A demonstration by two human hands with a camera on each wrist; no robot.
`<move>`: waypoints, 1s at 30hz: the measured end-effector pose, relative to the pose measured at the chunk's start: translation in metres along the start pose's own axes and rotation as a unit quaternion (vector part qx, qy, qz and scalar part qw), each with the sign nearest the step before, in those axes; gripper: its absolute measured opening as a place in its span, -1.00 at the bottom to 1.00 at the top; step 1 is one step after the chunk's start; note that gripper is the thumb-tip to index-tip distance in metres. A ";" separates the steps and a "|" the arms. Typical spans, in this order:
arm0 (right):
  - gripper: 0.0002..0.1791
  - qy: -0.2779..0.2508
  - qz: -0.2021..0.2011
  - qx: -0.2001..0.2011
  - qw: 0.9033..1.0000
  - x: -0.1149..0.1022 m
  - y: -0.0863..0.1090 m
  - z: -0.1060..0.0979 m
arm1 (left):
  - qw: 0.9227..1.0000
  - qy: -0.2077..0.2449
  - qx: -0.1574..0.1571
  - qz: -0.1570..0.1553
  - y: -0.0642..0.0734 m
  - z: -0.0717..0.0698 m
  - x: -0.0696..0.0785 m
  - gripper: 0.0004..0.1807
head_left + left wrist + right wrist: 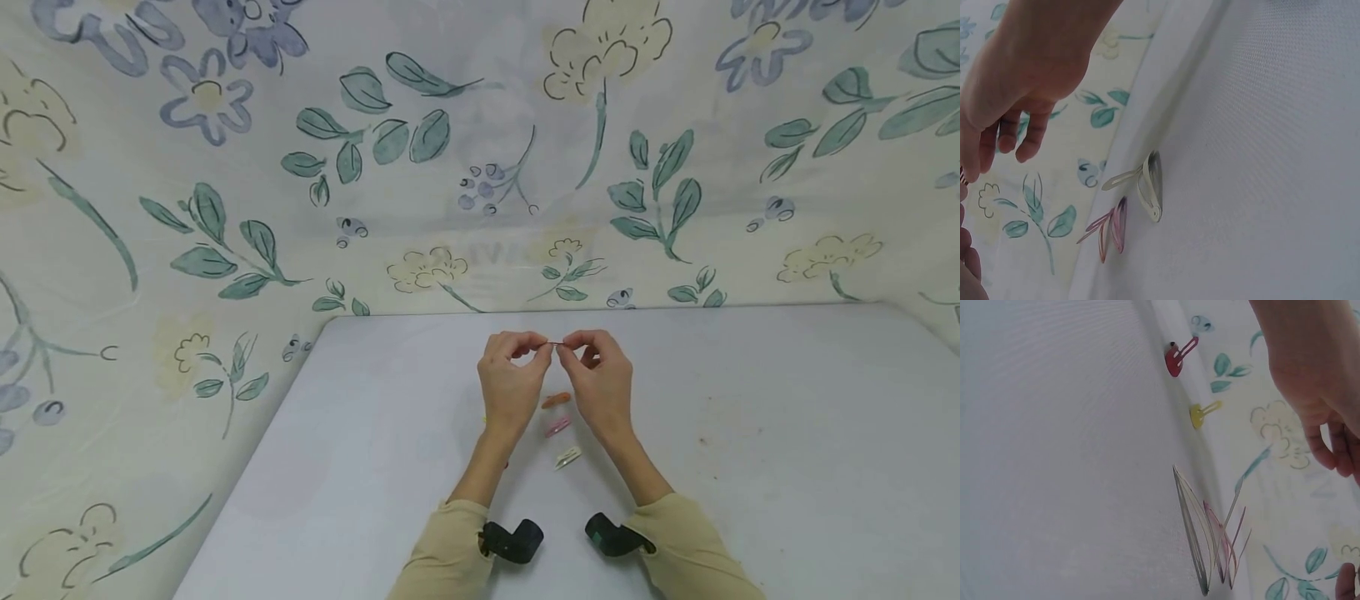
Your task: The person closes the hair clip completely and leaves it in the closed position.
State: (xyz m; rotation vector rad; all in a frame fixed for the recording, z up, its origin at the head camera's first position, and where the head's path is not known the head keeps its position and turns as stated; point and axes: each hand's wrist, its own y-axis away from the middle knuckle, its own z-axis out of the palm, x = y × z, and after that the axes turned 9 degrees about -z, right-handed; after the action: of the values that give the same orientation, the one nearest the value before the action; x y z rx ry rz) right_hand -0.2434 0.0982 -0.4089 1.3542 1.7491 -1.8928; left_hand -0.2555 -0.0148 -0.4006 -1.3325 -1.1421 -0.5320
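Near the far edge of the table, both hands hold a thin, dark reddish strip point(554, 343) between them, too small in view to name its kind. My left hand point(512, 379) pinches its left end with thumb and forefinger. The right hand point(602, 375) pinches the other end. Below and between the wrists lie an orange hair clip point(557, 400), a pink snap hair clip point(557, 427) and a cream snap hair clip point(568, 457). The pink and cream clips stand popped open in the left wrist view.
A red hair clip point(1174, 361) and a yellow hair clip point(1196, 416) lie on the white table point(360, 467), mostly hidden behind the left arm in the head view. Flower-patterned cloth point(495, 233) hangs behind the table. Black wrist cameras point(517, 542) sit at both sleeves.
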 end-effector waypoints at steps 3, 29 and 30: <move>-0.89 -0.002 0.000 0.005 1.000 -0.001 0.001 0.001 | 1.000 0.004 0.002 -0.001 0.001 0.000 -0.001 -0.96; -0.89 0.017 -0.022 -0.049 0.998 -0.006 -0.002 -0.002 | 0.997 0.011 -0.068 -0.025 -0.005 -0.020 0.002 -0.91; -0.89 0.020 -0.024 -0.051 0.998 -0.006 -0.002 -0.001 | 0.997 0.009 -0.069 -0.023 -0.005 -0.021 0.002 -0.91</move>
State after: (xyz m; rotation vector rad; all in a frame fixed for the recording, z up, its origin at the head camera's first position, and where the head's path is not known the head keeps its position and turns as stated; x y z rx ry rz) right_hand -0.2404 0.0974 -0.4030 1.3329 1.8874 -1.7855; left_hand -0.2523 -0.0353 -0.3934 -1.4190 -1.1396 -0.6647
